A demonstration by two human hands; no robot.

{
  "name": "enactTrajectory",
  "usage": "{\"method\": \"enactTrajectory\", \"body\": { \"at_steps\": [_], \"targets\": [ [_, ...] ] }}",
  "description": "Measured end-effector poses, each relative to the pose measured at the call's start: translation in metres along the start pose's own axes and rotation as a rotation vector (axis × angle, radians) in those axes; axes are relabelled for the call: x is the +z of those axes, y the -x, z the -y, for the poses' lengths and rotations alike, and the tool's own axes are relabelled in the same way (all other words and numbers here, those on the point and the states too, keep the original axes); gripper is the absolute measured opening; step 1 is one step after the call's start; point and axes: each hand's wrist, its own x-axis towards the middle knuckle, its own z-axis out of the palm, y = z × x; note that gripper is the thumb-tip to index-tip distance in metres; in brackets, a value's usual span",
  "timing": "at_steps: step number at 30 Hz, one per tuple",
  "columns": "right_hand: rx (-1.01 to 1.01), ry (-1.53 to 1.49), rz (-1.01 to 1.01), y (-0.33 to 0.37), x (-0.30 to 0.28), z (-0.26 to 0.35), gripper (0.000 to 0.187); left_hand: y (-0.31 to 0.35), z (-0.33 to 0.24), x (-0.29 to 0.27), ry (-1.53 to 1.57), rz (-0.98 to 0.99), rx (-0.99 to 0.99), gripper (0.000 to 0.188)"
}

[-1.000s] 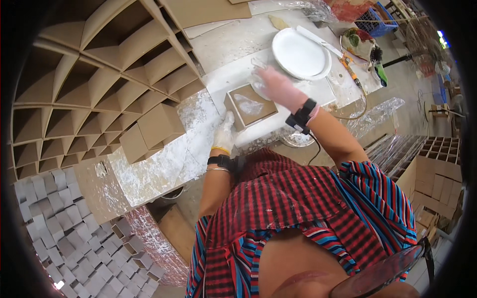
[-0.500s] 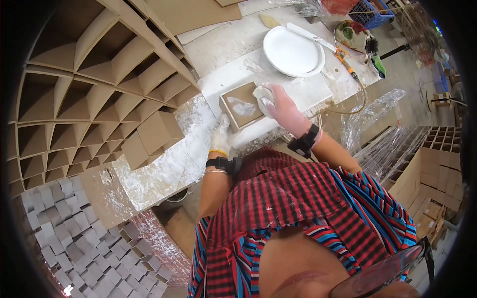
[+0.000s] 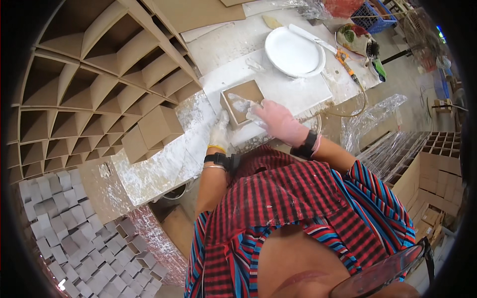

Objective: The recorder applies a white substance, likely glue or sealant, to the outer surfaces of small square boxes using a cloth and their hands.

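A small square brown fibreboard box [image 3: 252,89] with whitish edges lies on the white-smeared table. An irregular whitish, translucent patch [image 3: 238,103] shows on its brown face. My left hand [image 3: 219,130], in a whitish glove with a yellow cuff, grips the box along its left side; the fingertips are partly hidden. In a pink glove, my right hand [image 3: 278,120] is closed over the box's near right part. Its fingers hold a crumpled white pad [image 3: 256,118], mostly covered by the hand, so I cannot make out its exact kind.
A round white tray [image 3: 295,52] of white paste holds a long white blade. Beside it lies an orange-handled air gun [image 3: 345,62] with a hose. Brown compartment boxes [image 3: 159,126] are stacked at left. Grey-white boxes [image 3: 89,238] cover the lower left. Clear plastic wrap [image 3: 375,119] hangs at right.
My right hand has moved from the box's right far edge toward its near side, taking the white pad along. My left hand stays at the left side.
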Motion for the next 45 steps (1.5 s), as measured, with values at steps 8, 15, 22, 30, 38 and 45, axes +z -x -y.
{"method": "enactTrajectory", "body": {
  "at_steps": [8, 15, 22, 30, 38, 45],
  "targets": [
    [0.131, -0.303, -0.219, -0.04, -0.028, -0.022, 0.035, 0.019, -0.029, 0.045, -0.049, 0.046, 0.061, 0.064],
    [0.142, -0.34, -0.166, -0.082, -0.003, 0.001, 0.033, 0.014, -0.027, 0.033, -0.082, 0.08, 0.035, 0.064],
    [-0.199, -0.273, 0.219, -0.062, -0.022, 0.007, 0.038, 0.005, -0.015, 0.008, 0.048, 0.074, 0.036, 0.057],
    [-0.506, -0.132, 0.194, -0.054, -0.03, -0.026, 0.034, 0.008, -0.011, 0.01, -0.06, 0.036, 0.067, 0.066],
    [-0.341, 0.389, 0.349, -0.073, -0.064, -0.017, 0.02, 0.019, -0.022, 0.028, -0.019, 0.002, 0.013, 0.058],
    [-0.302, 0.48, 0.597, -0.06, -0.054, -0.021, 0.012, 0.013, -0.017, 0.034, -0.032, -0.039, 0.014, 0.065]
  ]
}}
